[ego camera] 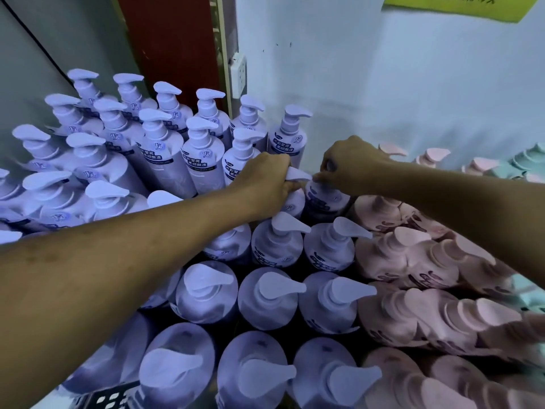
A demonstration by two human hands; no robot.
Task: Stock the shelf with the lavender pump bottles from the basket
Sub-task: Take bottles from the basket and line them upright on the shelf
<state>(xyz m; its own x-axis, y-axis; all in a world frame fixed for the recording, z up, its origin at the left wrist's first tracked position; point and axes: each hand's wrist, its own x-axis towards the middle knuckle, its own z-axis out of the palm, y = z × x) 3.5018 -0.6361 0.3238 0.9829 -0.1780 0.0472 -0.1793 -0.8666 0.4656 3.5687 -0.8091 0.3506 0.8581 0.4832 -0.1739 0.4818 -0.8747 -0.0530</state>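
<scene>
Several lavender pump bottles (277,249) stand in tight rows across the lower middle, seen from above. More lavender bottles (159,149) stand in rows higher up at the left and back. My left hand (268,184) is closed around the pump neck of a lavender bottle (293,202) at the back of the near rows. Beside it, my right hand (351,166) grips the pump top of the neighbouring lavender bottle (327,202). A dark basket rim (103,398) shows at the bottom left edge.
Pink pump bottles (413,261) fill the right side, with a few mint green ones (528,160) at the far right. A white wall (383,84) with a socket (239,75) rises behind. A red panel (174,42) stands at the back left.
</scene>
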